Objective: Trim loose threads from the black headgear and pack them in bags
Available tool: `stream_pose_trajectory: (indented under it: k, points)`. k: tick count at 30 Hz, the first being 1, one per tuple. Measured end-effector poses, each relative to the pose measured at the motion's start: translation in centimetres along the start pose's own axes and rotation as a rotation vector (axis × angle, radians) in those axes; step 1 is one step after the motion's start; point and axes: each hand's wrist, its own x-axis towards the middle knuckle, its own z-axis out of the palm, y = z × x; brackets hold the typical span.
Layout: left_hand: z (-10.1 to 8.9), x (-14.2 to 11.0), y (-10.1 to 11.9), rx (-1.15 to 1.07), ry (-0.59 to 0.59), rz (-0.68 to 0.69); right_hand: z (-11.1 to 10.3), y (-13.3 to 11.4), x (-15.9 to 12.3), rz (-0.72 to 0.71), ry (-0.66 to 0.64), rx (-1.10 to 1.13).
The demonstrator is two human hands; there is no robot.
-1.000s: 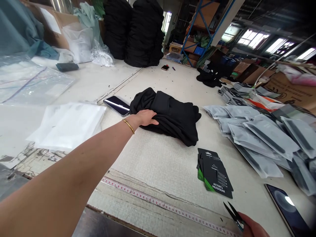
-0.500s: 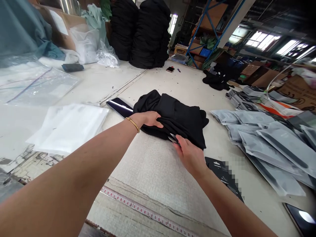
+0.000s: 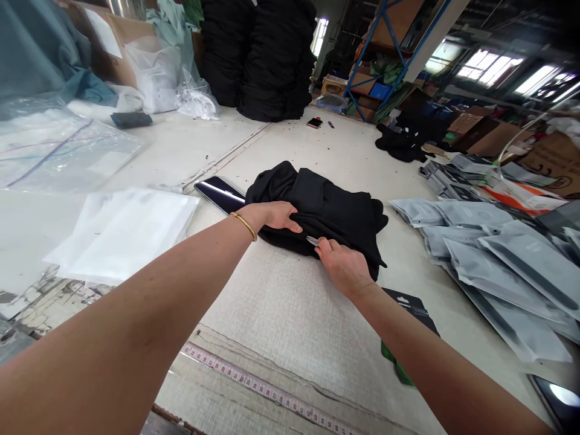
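A black fabric garment (image 3: pixel 335 202) lies bunched and folded on the table in front of me. My left hand (image 3: pixel 278 216) grips its near left part, the thumb on top and the fingertips hidden in the folds. In my right hand (image 3: pixel 342 263) is a small pair of thread snips (image 3: pixel 312 241), held in closed fingers at the garment's near edge. Only the snips' pale blade tips show, close together against the black cloth. Partly under the garment's left end lies a dark, shiny phone-like slab (image 3: pixel 220 192).
White sheets or bags (image 3: pixel 131 232) lie to the left. Several packed translucent pouches (image 3: pixel 502 254) are heaped at right. A black card (image 3: pixel 410 308) lies by my right forearm, and a pink measuring tape (image 3: pixel 267 388) runs along the front. Tall black fabric stacks (image 3: pixel 276 60) stand behind.
The snips' blades, spread apart before, are now together, and my right hand has moved slightly up and inward against the cloth. My left hand stays on the garment.
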Motion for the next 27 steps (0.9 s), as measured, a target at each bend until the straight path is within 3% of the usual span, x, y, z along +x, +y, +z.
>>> stream_pose_trajectory:
  k: [13,27]
  points:
    - [0.1,0.2,-0.3,0.002,0.019,-0.061,0.8,0.2,0.1,-0.031,0.035,0.049]
    - [0.2,0.1,-0.2,-0.002,0.005,-0.035,1.0,0.2,0.0,-0.035,0.042,0.047]
